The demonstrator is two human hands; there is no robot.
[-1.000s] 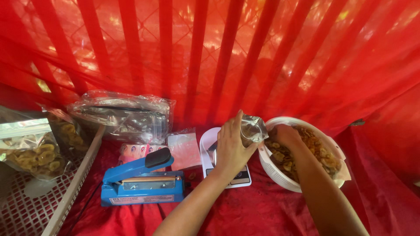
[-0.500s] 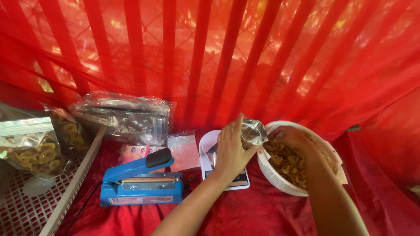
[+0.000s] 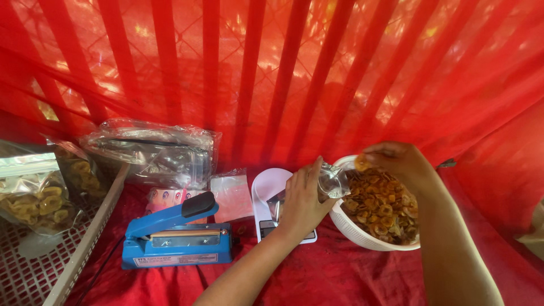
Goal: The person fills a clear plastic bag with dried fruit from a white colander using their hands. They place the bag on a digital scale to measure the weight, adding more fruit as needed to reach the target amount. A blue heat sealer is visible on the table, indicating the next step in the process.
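Note:
My left hand point(image 3: 302, 199) grips a clear plastic pouch point(image 3: 331, 181) and holds it up over a small white scale point(image 3: 266, 190). My right hand point(image 3: 395, 160) is raised above a white bowl point(image 3: 362, 237) heaped with brown banana chips point(image 3: 382, 207). A few chips are pinched in its fingers, close to the mouth of the pouch. The bowl stands just right of the scale on red cloth.
A blue heat sealer point(image 3: 177, 235) lies left of the scale, with a pink packet point(image 3: 231, 195) and a stack of clear empty bags point(image 3: 153, 150) behind it. Filled chip bags point(image 3: 34, 195) rest on a white crate point(image 3: 85, 238) at far left. Red netting hangs behind.
My right hand has lifted out of the bowl with chips and moved up toward the pouch. My left hand has stayed on the pouch over the scale.

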